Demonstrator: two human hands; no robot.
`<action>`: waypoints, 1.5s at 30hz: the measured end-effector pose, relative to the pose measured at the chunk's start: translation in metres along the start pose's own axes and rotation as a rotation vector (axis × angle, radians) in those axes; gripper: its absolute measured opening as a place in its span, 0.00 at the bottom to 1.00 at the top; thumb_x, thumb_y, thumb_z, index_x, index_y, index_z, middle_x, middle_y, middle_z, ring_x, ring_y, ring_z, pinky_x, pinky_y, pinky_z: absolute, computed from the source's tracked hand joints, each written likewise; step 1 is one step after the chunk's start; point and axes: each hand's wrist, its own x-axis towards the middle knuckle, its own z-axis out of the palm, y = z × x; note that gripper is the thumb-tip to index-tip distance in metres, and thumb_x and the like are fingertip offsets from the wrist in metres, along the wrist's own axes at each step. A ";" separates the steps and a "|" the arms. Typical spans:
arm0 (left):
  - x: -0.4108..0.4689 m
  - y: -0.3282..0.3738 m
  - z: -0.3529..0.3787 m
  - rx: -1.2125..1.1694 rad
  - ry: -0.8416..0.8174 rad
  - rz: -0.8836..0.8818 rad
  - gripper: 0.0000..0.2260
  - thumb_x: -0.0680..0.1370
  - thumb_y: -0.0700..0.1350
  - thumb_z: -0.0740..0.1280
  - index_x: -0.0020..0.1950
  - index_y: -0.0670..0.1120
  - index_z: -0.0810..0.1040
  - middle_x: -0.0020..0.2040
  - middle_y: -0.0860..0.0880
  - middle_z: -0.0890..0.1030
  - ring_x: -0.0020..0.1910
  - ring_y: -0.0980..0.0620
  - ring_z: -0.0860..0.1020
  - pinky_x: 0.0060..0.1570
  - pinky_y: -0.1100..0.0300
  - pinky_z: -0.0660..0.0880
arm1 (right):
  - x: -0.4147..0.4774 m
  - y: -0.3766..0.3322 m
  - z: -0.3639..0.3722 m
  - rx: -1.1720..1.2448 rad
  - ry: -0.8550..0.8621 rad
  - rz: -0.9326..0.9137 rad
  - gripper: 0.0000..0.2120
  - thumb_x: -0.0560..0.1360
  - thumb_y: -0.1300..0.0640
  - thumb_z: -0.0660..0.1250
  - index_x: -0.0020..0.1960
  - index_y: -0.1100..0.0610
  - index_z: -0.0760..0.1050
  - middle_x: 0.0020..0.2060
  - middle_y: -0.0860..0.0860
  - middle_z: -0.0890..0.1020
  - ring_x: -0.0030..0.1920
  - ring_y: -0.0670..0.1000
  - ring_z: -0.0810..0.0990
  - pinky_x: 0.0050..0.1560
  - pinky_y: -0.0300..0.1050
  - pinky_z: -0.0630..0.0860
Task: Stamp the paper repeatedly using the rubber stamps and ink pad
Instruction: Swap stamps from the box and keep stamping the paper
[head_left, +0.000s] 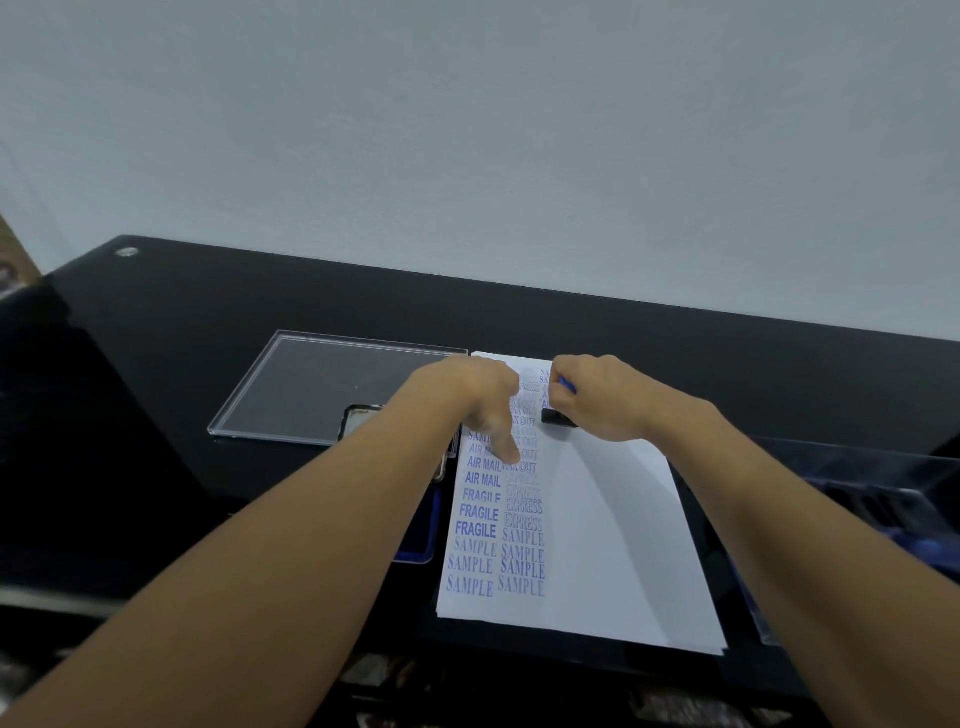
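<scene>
The right grip (597, 400) is curled tight around the rubber stamp (555, 417), whose black base shows just below its fingers, against the paper (613, 519). Just beside it, the left grip (480, 402) presses straight fingers on the paper's printed columns. The counter (260, 301) lies beneath both.

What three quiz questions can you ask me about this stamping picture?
1. True or false: the right hand grips a stamp.
2. Which word is printed lowest on the paper? A) FRAGILE B) SAMPLE C) AIR MAIL
3. Fill in: the left hand presses its straight fingers onto the ____.
Key: 1 true; 2 B; 3 paper.
</scene>
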 end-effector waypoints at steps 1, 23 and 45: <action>0.000 0.000 0.000 0.001 0.002 0.001 0.37 0.71 0.56 0.78 0.75 0.47 0.68 0.71 0.48 0.73 0.66 0.45 0.74 0.65 0.47 0.74 | 0.000 0.000 0.000 0.002 0.000 0.000 0.09 0.82 0.54 0.57 0.45 0.55 0.69 0.38 0.52 0.76 0.34 0.51 0.72 0.33 0.44 0.67; 0.002 -0.001 0.003 0.017 0.005 -0.009 0.41 0.70 0.58 0.78 0.78 0.49 0.65 0.73 0.49 0.71 0.69 0.45 0.72 0.66 0.48 0.73 | -0.002 0.005 0.022 0.014 0.015 -0.046 0.11 0.83 0.50 0.56 0.53 0.58 0.68 0.42 0.57 0.79 0.43 0.58 0.78 0.46 0.56 0.76; 0.007 -0.002 0.004 0.017 -0.008 -0.017 0.40 0.70 0.58 0.78 0.77 0.49 0.65 0.73 0.50 0.71 0.69 0.45 0.72 0.66 0.46 0.73 | 0.002 0.007 0.026 0.005 0.047 -0.041 0.12 0.82 0.49 0.56 0.57 0.57 0.68 0.44 0.57 0.81 0.43 0.58 0.79 0.47 0.60 0.78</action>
